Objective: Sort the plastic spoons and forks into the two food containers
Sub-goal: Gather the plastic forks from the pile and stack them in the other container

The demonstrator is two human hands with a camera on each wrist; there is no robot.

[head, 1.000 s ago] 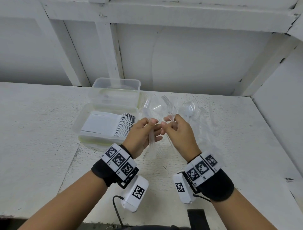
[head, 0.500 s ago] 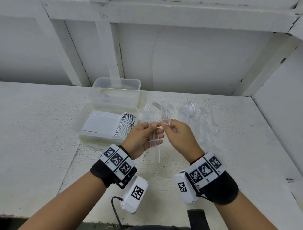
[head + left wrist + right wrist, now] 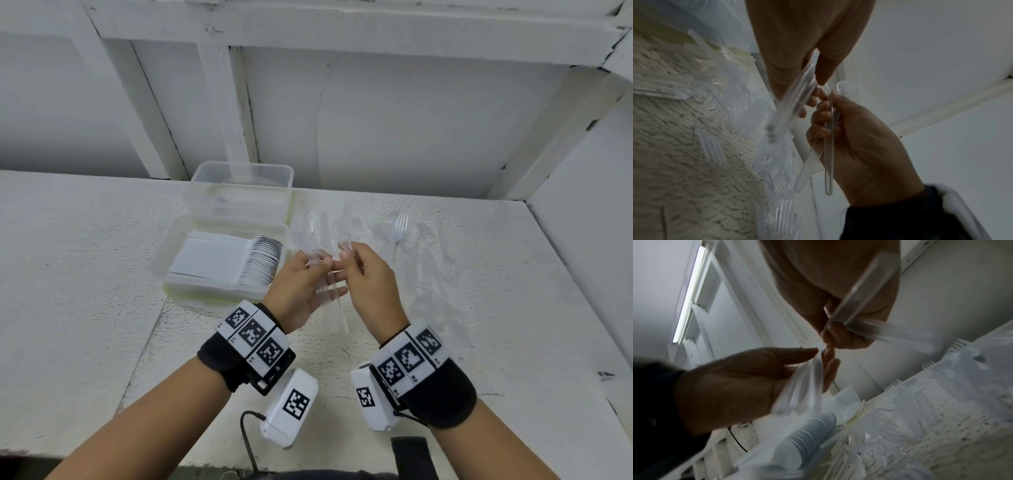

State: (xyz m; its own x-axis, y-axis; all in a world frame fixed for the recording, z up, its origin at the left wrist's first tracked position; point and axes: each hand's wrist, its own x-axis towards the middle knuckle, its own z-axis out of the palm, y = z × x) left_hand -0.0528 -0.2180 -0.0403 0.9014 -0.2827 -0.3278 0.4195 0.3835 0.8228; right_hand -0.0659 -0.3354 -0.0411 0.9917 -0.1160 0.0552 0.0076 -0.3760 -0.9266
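Observation:
My left hand [image 3: 320, 265] grips a bundle of clear plastic forks [image 3: 325, 287] above the table, with the handles pointing down. Close to its right, my right hand [image 3: 344, 255] pinches one or two clear forks [image 3: 342, 315]. In the left wrist view the right hand [image 3: 859, 138] holds two clear handles [image 3: 828, 146] beside the left hand's bundle [image 3: 793, 100]. The near container [image 3: 164, 260] holds a row of stacked white spoons [image 3: 260, 260]. Behind it stands a clear container [image 3: 239, 171]; what it holds is unclear.
More clear forks [image 3: 400, 229] lie loose on the white table [image 3: 85, 274] to the right of the containers. A white wall with beams rises behind, and a side wall [image 3: 589, 240] closes the right. The table's front edge is near my wrists.
Both hands have stayed together above the table. The fork heads that stood above my right hand have come down, and the fingertips have drawn slightly apart.

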